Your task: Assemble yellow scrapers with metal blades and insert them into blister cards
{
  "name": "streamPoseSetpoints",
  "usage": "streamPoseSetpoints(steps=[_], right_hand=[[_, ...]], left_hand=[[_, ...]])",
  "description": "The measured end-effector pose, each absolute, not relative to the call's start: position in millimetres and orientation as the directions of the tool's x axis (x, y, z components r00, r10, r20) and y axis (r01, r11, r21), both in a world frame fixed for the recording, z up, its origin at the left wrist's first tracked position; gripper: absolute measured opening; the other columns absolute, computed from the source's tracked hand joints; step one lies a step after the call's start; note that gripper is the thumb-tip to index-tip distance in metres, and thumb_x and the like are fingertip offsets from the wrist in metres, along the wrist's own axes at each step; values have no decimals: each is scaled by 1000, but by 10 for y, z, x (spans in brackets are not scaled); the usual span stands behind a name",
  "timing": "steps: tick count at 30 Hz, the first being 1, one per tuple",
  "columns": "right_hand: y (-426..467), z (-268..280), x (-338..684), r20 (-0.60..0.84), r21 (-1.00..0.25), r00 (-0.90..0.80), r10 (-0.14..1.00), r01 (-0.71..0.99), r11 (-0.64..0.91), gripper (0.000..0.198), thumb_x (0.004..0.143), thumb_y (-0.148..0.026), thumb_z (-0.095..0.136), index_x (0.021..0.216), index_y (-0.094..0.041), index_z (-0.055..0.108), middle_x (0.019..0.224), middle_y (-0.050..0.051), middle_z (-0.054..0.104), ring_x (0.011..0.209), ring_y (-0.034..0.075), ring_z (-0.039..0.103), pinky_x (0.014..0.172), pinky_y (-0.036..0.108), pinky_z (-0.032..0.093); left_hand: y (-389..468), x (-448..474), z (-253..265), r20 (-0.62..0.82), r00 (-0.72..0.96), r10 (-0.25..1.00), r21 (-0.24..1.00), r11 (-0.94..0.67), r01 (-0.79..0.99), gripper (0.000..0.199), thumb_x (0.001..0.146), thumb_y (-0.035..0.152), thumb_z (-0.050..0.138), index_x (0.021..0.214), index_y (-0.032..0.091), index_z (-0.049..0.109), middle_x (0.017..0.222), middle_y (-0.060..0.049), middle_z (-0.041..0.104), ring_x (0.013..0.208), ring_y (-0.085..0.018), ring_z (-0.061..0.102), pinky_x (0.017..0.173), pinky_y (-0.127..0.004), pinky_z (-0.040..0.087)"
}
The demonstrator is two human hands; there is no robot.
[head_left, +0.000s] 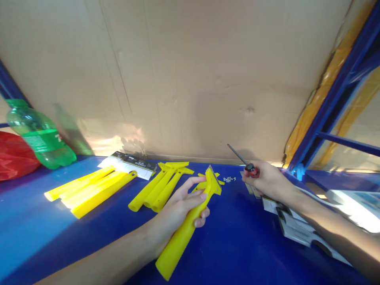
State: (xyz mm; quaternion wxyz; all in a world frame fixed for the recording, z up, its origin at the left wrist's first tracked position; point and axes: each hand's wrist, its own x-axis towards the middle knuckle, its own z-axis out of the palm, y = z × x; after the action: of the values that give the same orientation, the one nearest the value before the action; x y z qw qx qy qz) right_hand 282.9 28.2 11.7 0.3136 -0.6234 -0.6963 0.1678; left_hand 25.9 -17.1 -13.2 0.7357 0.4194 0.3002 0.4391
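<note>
My left hand (185, 204) is wrapped round the handle of a yellow scraper (181, 245), tilted with its head up and a thin metal blade (214, 174) at the head. My right hand (267, 178) grips a screwdriver (237, 154) with a red and black handle, its shaft pointing up and to the left. Flat metal strips (251, 189) lie on the table just under the right hand, partly hidden by it. Behind the scraper head are small yellow plastic pieces (203, 185), partly covered. A little pile of small screws (229, 179) sits between the two hands.
More yellow scraper handles (166, 184) lie left of centre, and further yellow tubes (95, 190) at the left. Printed cards (130, 163) rest behind them. A green bottle (41, 136) and red bag (16, 156) stand far left. White packs (299, 227) lie under my right forearm, near a blue frame (329, 103).
</note>
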Motion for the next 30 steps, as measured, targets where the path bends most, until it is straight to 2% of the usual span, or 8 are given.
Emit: streamPoseSetpoints(steps=[5,12,18,22,30], right_hand=[[422,-37,2753,345,-417,-121,931,869,268,13,74,-10,62,73,-23,59,66,2,64,64,19,61,58,27,39],[421,-107,2780,343,-257,-211,915,916,307,11,83,-15,60,77,-23,57,69,2,63,66,21,58,60,28,34],[409,-41,2803,312,-253,-249,917,909,332,14,78,-11,62,73,-24,56,65,0,62,62,19,57,57,27,33],[403,-30,2796,317,-288,-230,920,901,324,14,76,-11,60,71,-24,56,62,-1,61,59,18,57,55,27,35],[415,-60,2796,310,-337,-229,923,881,332,10,78,-12,63,77,-22,65,72,2,72,69,21,66,61,27,42]], left_hand=[[-166,219,-202,-91,446,890,859,297,-416,52,84,24,79,128,22,51,75,4,56,41,-5,46,43,-20,29],[-191,166,-183,-119,469,875,865,323,-383,53,85,27,80,128,23,51,80,1,58,49,-8,53,44,-20,26],[-196,205,-222,-99,462,881,858,311,-409,52,83,29,81,125,24,50,74,5,56,40,-5,45,44,-20,28],[-202,215,-207,-107,453,885,860,312,-405,56,81,26,82,126,22,49,75,4,58,43,-7,49,43,-19,27],[-220,184,-150,-118,478,871,873,320,-367,56,84,28,80,129,23,47,72,5,55,41,-5,45,44,-20,22]])
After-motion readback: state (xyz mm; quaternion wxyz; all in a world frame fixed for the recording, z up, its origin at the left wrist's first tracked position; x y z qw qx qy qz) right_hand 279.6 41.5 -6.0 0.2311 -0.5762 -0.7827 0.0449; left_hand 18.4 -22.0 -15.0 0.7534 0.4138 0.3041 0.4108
